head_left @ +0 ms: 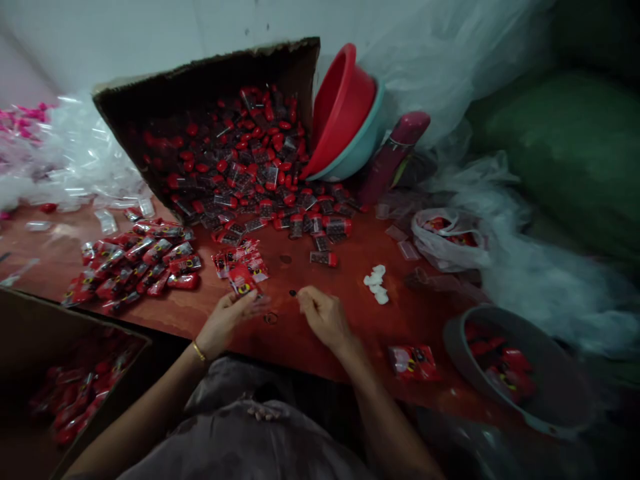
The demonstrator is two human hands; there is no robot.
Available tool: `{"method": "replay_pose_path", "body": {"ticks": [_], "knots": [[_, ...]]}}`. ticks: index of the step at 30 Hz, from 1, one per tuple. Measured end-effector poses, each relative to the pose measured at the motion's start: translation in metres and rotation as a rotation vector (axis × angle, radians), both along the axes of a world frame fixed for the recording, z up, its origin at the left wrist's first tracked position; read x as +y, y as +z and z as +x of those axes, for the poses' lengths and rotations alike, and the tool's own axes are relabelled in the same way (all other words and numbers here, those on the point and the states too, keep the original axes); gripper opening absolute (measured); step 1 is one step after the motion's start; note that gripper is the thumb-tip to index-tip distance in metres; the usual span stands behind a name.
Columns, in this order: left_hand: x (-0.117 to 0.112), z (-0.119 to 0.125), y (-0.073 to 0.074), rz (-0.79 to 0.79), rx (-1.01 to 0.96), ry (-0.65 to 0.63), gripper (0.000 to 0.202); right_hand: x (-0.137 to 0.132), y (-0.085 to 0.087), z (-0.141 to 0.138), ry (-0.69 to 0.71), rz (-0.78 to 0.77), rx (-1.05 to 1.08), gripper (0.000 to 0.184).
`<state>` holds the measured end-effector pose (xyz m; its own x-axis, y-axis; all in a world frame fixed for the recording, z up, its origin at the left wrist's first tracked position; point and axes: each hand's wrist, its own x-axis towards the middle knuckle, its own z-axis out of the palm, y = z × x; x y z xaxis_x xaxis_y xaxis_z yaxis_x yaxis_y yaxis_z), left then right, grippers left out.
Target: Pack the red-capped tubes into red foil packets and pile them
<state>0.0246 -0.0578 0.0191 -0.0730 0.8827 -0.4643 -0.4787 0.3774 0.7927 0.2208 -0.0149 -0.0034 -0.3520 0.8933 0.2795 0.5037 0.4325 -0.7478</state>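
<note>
My left hand (pixel 225 323), with a gold bangle at the wrist, pinches a red printed packet (pixel 243 280) near the front of the reddish table. Just beyond it lies a small stack of similar flat red packets (pixel 257 268). My right hand (pixel 326 319) is curled closed above the table, a short way right of the left hand. Whatever its fingers hold, if anything, is hidden. Close to those fingertips is a small dark spot (pixel 293 293) on the tabletop. A single clear container with a red cap (pixel 323 258) lies a little farther back.
A tipped cardboard box (pixel 120 133) spills many red-capped containers (pixel 260 173). Filled red packets (pixel 145 260) are heaped at left. Red and blue basins (pixel 345 113), a maroon flask (pixel 395 157), white pieces (pixel 377 283) and a grey tub (pixel 560 400) stand or lie rightward. Another box (pixel 30 313) is lower left.
</note>
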Motion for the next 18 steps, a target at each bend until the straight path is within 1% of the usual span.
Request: {"method": "replay_pose_path", "body": {"ticks": [1,3,5,7,9,12,16,18], "knots": [[0.001,-0.009,0.003,0.015,0.029,0.065,0.032,0.010,0.000,0.007,-0.011,0.003,-0.030,0.041],[0.002,-0.028,0.006,0.036,0.080,0.188,0.026,0.028,-0.006,0.017,-0.035,0.003,-0.059,0.044],[0.004,-0.046,0.006,0.028,0.112,0.280,0.017,0.043,-0.019,0.023,-0.074,0.004,-0.053,0.044],[0.006,-0.059,0.005,-0.036,0.119,0.333,0.008,0.051,-0.034,0.024,-0.112,0.022,-0.067,0.044],[0.009,-0.069,0.005,-0.110,0.117,0.369,0.008,0.055,-0.045,0.022,-0.117,0.065,-0.138,0.040],[0.017,-0.080,0.005,-0.147,0.158,0.412,0.014,0.054,-0.053,0.019,-0.070,0.129,-0.284,0.032],[0.029,-0.103,0.006,-0.091,0.267,0.382,0.018,0.051,-0.054,0.019,-0.054,0.158,-0.372,0.025],[0.035,-0.117,0.007,-0.036,0.327,0.402,0.018,0.051,-0.053,0.019,-0.054,0.158,-0.383,0.024]]}}
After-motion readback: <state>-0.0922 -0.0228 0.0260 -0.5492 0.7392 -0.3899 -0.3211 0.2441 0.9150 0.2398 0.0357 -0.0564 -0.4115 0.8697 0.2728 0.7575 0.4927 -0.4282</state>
